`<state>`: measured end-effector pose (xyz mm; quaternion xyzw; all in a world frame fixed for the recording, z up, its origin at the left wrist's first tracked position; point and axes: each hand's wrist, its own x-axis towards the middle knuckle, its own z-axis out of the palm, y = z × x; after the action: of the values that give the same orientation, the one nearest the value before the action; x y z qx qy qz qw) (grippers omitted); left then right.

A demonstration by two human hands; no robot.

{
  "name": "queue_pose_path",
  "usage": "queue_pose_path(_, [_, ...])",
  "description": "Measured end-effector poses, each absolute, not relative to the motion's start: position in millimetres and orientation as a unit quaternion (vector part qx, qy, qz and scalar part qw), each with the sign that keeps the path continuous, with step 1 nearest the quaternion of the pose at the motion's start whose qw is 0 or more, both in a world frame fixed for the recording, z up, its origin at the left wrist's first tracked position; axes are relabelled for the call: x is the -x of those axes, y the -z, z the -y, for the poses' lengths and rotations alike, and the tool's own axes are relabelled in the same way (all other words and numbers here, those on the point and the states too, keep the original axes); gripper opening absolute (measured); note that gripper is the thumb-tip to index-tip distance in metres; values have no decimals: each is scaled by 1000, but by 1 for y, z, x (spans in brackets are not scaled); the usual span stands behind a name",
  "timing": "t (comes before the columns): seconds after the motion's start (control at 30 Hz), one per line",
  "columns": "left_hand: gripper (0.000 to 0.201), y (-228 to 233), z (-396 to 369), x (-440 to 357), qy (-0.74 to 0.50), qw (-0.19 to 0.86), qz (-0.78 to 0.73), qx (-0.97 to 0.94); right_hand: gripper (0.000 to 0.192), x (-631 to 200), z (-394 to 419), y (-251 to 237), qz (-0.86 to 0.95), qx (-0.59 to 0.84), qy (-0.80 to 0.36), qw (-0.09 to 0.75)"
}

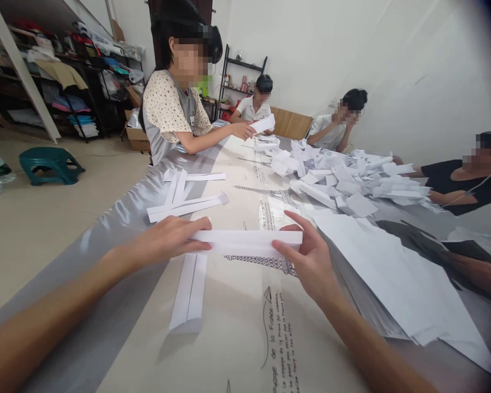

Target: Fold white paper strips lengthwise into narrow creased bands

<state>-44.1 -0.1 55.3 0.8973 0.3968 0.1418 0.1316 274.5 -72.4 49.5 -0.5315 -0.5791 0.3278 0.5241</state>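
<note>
A folded white paper strip (241, 238) is stretched level between my two hands, above the printed tablecloth (229, 305). My left hand (175, 237) pinches its left end between thumb and fingers. Near its right end, my right hand (309, 248) grips it with the thumb in front; the index finger points up. Just below my left hand lies another folded paper strip (188, 295) with a crease along its length. Beyond that hand, several folded strips (188, 206) lie crossed over one another.
A stack of flat white sheets (396, 273) lies to my right. Behind it rises a heap of folded paper pieces (335, 174). Across the table, a person (180, 103) holds a folded paper (263, 124); other people sit farther round. A green stool (51, 164) stands on the floor at left.
</note>
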Motion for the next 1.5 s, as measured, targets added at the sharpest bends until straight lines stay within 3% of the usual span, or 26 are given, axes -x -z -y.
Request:
queue_pose_path(0.13, [39, -63, -2, 46, -129, 272, -392, -870, 46, -275, 70, -48, 540, 518, -408, 523])
queue_pose_path(0.27, [39, -67, 1, 43, -149, 342, -350, -860, 27, -277, 66, -44, 510, 502, -436, 546])
queue_pose_path(0.53, [36, -73, 13, 35, -120, 524, -305, -786, 19, -277, 64, -42, 490, 494, -437, 571])
queue_pose_path(0.87, [41, -75, 23, 28, -73, 592, -292, -747, 29, -277, 68, -43, 481, 590, -339, 552])
queue_pose_path(1.07, [50, -77, 25, 23, -35, 570, -304, -763, 31, -272, 73, -48, 495, 607, -291, 550])
queue_pose_path(1.2, [36, -77, 27, 20, -27, 555, -293, -778, 30, -269, 76, -50, 500, 610, -271, 552])
queue_pose_path(1.5, [31, -64, 23, 20, -63, 578, -288, -761, 48, -279, 67, -39, 484, 538, -400, 563])
